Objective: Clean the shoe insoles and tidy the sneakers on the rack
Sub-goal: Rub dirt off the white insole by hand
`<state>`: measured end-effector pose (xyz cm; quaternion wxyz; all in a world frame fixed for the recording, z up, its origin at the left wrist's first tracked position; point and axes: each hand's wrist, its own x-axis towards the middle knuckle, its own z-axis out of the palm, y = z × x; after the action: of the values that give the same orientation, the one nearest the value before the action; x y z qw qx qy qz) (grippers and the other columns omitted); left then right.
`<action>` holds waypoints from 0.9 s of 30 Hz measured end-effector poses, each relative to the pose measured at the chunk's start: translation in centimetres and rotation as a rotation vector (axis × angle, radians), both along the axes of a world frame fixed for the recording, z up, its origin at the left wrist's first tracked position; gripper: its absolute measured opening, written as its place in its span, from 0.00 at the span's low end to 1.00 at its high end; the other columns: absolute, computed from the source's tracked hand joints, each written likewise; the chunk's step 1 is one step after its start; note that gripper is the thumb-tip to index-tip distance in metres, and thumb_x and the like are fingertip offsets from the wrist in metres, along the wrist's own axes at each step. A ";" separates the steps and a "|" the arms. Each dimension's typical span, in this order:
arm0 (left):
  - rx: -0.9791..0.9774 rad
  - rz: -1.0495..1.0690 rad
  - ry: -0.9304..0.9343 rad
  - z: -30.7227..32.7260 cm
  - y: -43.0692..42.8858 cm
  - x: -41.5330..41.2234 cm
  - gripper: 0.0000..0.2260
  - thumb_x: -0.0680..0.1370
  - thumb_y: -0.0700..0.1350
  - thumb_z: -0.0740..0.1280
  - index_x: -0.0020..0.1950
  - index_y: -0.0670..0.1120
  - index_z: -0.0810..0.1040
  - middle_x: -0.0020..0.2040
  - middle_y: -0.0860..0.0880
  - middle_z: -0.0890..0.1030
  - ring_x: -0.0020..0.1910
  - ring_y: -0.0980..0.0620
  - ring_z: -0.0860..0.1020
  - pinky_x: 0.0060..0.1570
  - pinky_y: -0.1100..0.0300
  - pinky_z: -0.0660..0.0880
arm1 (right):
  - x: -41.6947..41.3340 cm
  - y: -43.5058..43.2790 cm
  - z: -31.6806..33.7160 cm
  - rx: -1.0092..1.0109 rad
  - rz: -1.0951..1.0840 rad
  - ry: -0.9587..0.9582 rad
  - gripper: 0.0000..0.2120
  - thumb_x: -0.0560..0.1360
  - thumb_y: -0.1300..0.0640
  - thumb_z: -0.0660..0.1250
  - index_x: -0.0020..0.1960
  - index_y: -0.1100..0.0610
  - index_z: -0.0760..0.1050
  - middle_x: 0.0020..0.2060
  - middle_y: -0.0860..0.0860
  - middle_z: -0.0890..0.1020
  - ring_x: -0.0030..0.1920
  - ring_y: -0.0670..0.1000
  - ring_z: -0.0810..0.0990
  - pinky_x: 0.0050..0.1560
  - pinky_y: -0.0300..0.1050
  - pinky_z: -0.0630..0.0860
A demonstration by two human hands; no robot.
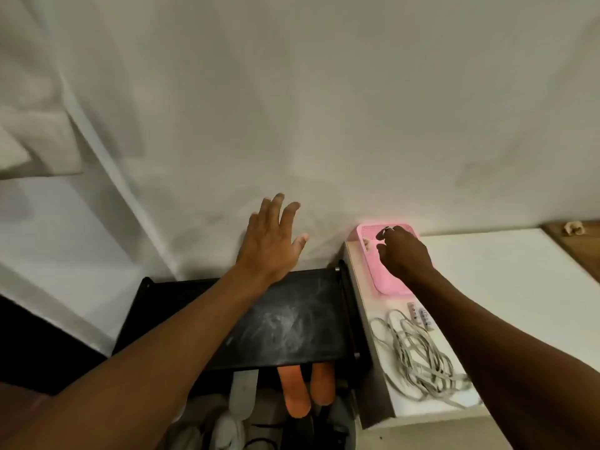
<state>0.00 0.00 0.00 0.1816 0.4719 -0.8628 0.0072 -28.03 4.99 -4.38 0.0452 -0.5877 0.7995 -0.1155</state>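
Your right hand (402, 254) sits over the far end of the pink basket (388, 285), fingers curled down into it. Whether they pinch anything cannot be told (the fingertips are lost against the pink mesh). Your left hand (269, 241) is spread, fingers straight and apart, holding nothing. It is raised above the back edge of the rack (292, 323), in front of the white cloth (292, 108). The rack's black top shelf carries dusty white smears. From under its near edge two orange insoles (297, 396) stick out side by side, with a pale grey insole (243, 396) just to their left. Sneakers (227, 430) lie below them, blurred. The basket stands on the white cabinet top (503, 287), just beside the rack on your right. A loose tangle of grey laces (418, 355) lies nearer to you on the same surface.
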 end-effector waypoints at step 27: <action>0.168 0.006 0.148 -1.5 3.9 3.9 0.20 0.81 0.48 0.66 0.72 0.45 0.70 0.71 0.47 0.72 0.69 0.45 0.74 0.61 0.52 0.76 | 5.0 -0.2 1.6 -0.354 -0.222 -0.657 0.09 0.76 0.53 0.66 0.40 0.56 0.79 0.34 0.50 0.83 0.38 0.53 0.82 0.44 0.49 0.79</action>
<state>3.86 3.93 -1.46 0.2045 0.4872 -0.8432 -0.0994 -23.03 4.78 -2.81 0.1839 -0.4279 0.7688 -0.4382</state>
